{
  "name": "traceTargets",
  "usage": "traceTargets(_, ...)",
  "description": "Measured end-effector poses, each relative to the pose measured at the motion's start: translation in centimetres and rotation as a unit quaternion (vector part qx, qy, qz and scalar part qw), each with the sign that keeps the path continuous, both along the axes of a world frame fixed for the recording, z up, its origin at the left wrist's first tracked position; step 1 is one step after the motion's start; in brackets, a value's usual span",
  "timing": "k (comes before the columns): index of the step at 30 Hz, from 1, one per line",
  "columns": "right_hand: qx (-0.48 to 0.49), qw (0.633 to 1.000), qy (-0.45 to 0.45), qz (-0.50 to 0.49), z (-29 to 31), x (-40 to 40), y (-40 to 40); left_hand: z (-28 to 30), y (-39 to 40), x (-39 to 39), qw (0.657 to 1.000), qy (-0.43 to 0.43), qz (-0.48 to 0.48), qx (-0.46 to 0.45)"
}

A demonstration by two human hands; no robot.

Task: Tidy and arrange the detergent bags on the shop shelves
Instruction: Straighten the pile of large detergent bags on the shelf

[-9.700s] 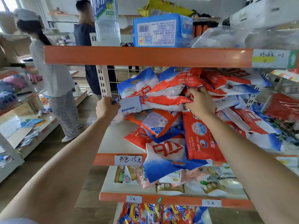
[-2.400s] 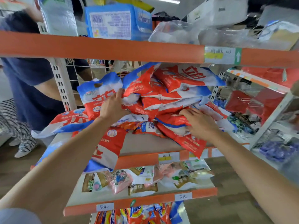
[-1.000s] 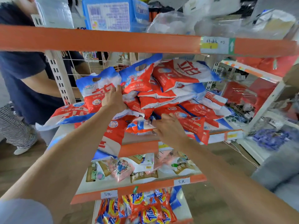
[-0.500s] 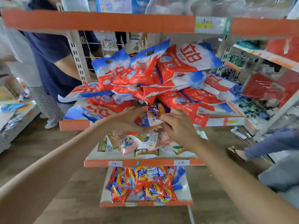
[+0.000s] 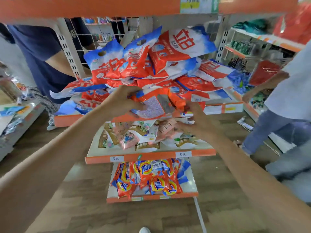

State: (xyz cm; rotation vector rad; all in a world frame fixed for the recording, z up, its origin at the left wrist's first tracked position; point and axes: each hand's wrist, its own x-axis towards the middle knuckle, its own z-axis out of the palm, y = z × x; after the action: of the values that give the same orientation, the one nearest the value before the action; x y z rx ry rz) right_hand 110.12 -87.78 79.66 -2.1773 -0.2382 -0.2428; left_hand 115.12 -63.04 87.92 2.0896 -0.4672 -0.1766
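A: What does the head camera show on the shelves?

B: A loose heap of red, white and blue detergent bags (image 5: 168, 64) fills the middle shelf (image 5: 67, 119), several leaning on each other against the wire back. Some hang over the shelf's left front edge.

A: And the hands?

B: The left hand (image 5: 121, 101) is curled round the left end of a small orange bag (image 5: 151, 106), thumb and fingers gripping it, held in front of the heap just above the shelf lip. Its printed white panel faces the camera.

A: The right one?

B: The right hand (image 5: 196, 120) is at the bag's right end, fingers bent. It is blurred, so I cannot tell whether it grips the bag or only touches it.

A: Anything lower down?

B: The shelf below (image 5: 151, 156) carries pink and brown sachets (image 5: 134, 135) lying flat in a muddle, with handwritten price labels (image 5: 183, 154) on its orange edge. The bottom shelf (image 5: 191, 185) holds a pile of orange Tide packets (image 5: 148, 177).

A: Other people?

B: One in a dark blue shirt (image 5: 38, 52) stands behind the rack on the left; another in jeans (image 5: 276, 128) is at the right.
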Motion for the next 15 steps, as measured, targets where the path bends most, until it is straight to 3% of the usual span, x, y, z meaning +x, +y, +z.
traceTargets(2,0.039,0.996,0.074,-0.012,-0.7,-0.3,-0.5,0.1,0.1,-0.6,0.986,0.12,-0.023,-0.115)
traceTargets(4,0.065,0.991,0.116,-0.011,-1.0,-1.1,-1.2,-1.2,-0.1,-1.2,0.972,0.179,-0.03,-0.15)
traceTargets(8,0.005,0.983,0.184,0.019,-3.8,-3.1,-1.9,-8.0,-1.1,-1.4,0.953,0.261,0.031,-0.151)
traceTargets(15,0.014,0.945,0.325,0.006,-16.4,-5.8,-0.7,-24.1,-1.3,-2.9,0.868,0.443,0.18,-0.133)
